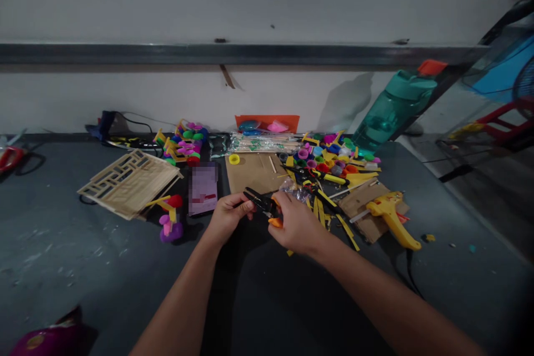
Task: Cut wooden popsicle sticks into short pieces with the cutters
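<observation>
Over the front of the cardboard sheet (250, 175), my right hand (294, 219) is closed around orange-handled pliers (259, 200) with dark jaws pointing left. My left hand (231, 214) is at the jaw end, thumb and fingers pinched together. Whatever lies between those fingertips is too small or hidden to make out. Right of the pliers are a crumpled clear plastic bag (298, 192) and cut yellow strips (319, 212). A yellow ring-like cap (234, 159) rests on the cardboard.
A phone (203, 189) lies left of my hands, beside a purple-and-yellow figure (171, 228) and a wooden stick lattice (133, 183). To the right are colourful caps (329, 158), a yellow glue gun (394, 219) with its cord, and a tilted teal bottle (392, 111).
</observation>
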The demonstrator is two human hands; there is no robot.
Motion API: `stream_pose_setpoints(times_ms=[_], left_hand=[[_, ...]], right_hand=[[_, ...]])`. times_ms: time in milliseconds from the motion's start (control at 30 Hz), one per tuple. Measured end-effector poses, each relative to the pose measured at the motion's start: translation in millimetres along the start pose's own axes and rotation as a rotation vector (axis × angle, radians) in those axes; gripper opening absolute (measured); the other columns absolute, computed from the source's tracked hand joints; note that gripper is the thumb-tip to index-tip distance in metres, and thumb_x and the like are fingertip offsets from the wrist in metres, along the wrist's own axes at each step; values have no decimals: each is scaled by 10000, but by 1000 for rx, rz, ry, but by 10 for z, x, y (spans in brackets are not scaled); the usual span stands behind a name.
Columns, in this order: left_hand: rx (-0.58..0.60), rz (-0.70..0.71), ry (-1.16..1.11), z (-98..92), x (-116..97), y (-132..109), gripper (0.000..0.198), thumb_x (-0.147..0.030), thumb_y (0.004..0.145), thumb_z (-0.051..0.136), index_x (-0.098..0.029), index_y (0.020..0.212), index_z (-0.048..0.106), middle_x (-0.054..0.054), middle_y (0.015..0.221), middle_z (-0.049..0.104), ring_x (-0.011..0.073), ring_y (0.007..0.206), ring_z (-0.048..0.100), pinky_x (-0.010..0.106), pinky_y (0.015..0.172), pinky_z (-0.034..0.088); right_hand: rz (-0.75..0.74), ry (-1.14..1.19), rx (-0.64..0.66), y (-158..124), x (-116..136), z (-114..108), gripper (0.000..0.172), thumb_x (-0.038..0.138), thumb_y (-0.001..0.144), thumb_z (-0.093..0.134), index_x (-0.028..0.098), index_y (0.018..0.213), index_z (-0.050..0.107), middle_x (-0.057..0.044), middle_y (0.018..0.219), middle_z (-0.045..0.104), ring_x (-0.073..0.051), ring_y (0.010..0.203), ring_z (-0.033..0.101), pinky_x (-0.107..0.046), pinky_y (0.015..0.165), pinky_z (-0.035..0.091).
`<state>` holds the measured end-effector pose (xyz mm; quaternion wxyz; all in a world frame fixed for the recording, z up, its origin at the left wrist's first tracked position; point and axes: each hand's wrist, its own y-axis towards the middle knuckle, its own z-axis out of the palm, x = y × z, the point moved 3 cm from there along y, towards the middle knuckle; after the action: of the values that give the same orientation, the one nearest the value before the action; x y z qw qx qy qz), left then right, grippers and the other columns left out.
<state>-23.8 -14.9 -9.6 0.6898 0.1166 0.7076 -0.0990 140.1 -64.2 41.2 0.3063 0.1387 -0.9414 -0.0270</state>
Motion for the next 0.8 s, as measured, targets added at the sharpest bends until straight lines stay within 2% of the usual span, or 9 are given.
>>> stream_pose_setpoints(times_ms=[100, 200, 300, 400, 800], left_hand=[[-8, -2, 8, 4, -13, -4, 245, -360, 693, 650, -132, 615, 606, -2, 524, 547, 95, 514, 483, 197, 517, 374], [-13, -26, -19, 20, -9, -5, 228, -358, 682, 661, -137, 644, 621, -3, 542, 554, 92, 506, 487, 199, 511, 379], [-20, -47, -69, 34, 12, -3, 225, -360, 678, 664, -138, 703, 638, 12, 608, 585, 97, 517, 502, 207, 512, 401], [-21, -60, -86, 32, 34, 0, 239, -366, 679, 663, -134, 730, 639, 17, 617, 590, 100, 521, 508, 211, 515, 412], [-18, -15, 13, 30, -87, 2, 211, -327, 686, 658, -134, 614, 612, -21, 516, 539, 80, 490, 476, 189, 505, 361]], right_hand=[[26, -20, 1, -15, -13, 11, 238, 237, 678, 499, 184, 907, 461, -28, 795, 536, -138, 638, 475, -253, 574, 330], [35, 55, 32, -4, -36, 58, 189, 234, 702, 498, 181, 882, 481, -11, 723, 544, -126, 598, 475, -241, 554, 322], [47, 223, 62, 27, -55, 109, 160, 243, 743, 487, 170, 885, 499, -14, 726, 570, -125, 632, 508, -234, 584, 355], [71, 298, 34, 49, -63, 111, 187, 257, 745, 505, 160, 904, 497, -27, 775, 583, -132, 675, 523, -241, 619, 375], [33, 23, 24, 16, -58, 68, 261, 217, 678, 518, 184, 935, 491, -7, 758, 554, -120, 626, 477, -233, 567, 305]])
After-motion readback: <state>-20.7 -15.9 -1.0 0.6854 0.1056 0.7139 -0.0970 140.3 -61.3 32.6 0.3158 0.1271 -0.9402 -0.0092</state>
